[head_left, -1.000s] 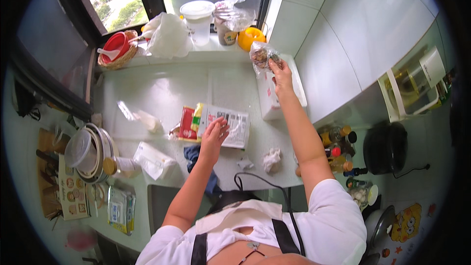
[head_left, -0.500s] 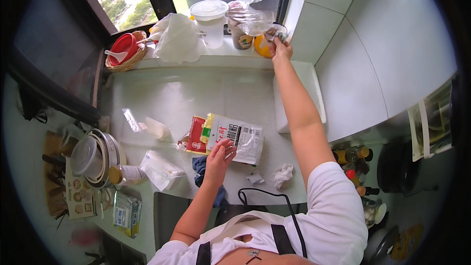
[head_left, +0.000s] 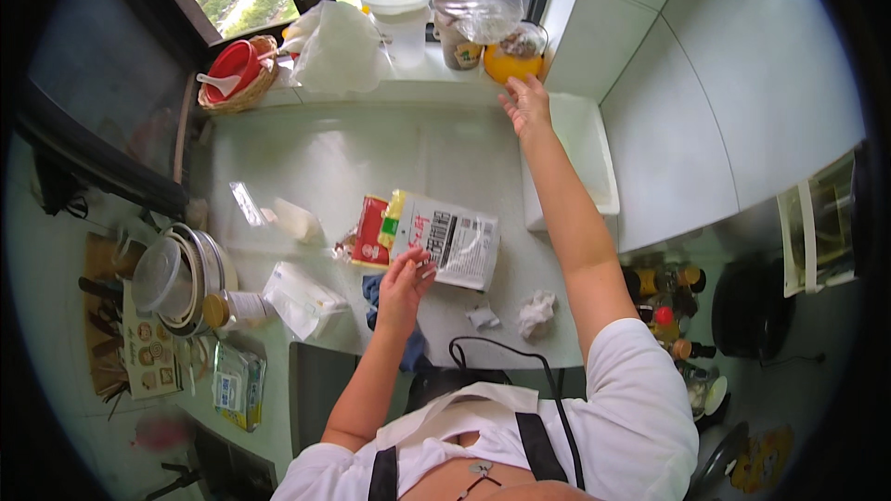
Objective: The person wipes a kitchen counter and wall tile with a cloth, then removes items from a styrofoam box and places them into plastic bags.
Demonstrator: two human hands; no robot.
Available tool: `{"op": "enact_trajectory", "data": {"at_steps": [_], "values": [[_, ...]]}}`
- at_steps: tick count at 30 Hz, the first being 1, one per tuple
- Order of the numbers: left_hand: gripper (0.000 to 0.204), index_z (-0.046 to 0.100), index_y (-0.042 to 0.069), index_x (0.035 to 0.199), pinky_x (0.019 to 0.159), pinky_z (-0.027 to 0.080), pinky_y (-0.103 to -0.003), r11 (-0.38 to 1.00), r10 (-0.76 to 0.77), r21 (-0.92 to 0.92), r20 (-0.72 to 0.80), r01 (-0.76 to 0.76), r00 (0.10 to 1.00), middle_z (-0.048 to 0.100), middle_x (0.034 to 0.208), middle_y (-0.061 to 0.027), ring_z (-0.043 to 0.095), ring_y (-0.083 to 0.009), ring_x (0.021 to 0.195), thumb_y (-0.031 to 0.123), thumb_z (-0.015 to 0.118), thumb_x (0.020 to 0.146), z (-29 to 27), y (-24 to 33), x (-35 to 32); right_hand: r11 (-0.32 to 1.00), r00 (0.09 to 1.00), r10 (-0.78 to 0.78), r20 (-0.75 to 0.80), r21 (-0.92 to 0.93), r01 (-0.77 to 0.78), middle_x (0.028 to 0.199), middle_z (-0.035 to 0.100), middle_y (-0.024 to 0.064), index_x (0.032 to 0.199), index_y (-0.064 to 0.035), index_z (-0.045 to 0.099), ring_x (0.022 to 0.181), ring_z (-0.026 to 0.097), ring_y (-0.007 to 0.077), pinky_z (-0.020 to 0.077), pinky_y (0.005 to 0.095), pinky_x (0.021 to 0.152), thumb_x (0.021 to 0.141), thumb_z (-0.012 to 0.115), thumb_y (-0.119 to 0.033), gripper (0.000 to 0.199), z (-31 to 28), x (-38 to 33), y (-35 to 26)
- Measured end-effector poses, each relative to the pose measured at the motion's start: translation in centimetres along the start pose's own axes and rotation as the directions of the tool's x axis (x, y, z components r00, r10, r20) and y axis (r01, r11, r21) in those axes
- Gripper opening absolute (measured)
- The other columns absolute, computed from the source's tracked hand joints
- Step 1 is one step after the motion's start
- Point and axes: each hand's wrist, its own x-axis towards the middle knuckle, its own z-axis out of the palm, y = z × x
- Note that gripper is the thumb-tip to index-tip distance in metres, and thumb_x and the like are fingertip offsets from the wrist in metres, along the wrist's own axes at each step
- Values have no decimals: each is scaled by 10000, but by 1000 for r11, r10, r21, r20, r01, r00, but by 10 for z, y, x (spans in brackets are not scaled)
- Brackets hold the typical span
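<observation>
My right hand point(head_left: 527, 106) reaches to the far right with its fingers apart and nothing in them. Just beyond it, on the window sill, stands a round orange container point(head_left: 512, 65). A small clear plastic bag point(head_left: 525, 39) with dark contents rests on top of it. Nearer to me, my left hand point(head_left: 406, 280) is open, its fingers loosely spread at the lower left edge of a white-and-grey printed food pouch point(head_left: 464, 246). Under that pouch lie a yellow packet point(head_left: 392, 215) and a red packet point(head_left: 370, 230).
A white rectangular basin point(head_left: 587, 148) stands at the right wall. On the sill are a lidded clear tub point(head_left: 401, 14), a white plastic bag point(head_left: 336, 51) and a wicker basket point(head_left: 223, 100). Crumpled tissue point(head_left: 536, 314), a tissue pack point(head_left: 302, 299) and stacked bowls point(head_left: 190, 278) are nearer.
My right hand has let go of the small plastic bag, which now sits on the orange container, and has drawn back towards me. My left hand stays by the pouch.
</observation>
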Motion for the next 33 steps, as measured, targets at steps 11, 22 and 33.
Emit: {"op": "enact_trajectory", "data": {"at_steps": [11,22,33], "values": [[217,529,44,1069,797,471,-288,994,88,82,-158,-76,984,587,968,-59,576,-145,859,153,513,881,-60,0,-23,955,947,198,255,-267,-127,1036,582,50,1129,-74,515,875,579,136,487,253,718,827,570,-107,309,-91,-155,38],[178,562,49,1016,753,470,-245,991,59,127,-225,-31,973,583,958,-45,570,-113,824,144,541,867,-103,11,-58,-94,746,-168,644,-764,639,1344,318,179,1269,-139,418,1263,275,336,307,387,992,569,784,-233,795,-125,-243,131],[205,563,45,1037,729,462,-225,948,49,319,-127,-6,991,594,969,-36,571,-96,808,152,549,863,-118,5,-59,-164,722,-151,675,-738,655,1391,270,150,1285,-148,404,1278,254,331,257,412,1017,624,747,-285,757,-140,-238,146]]}}
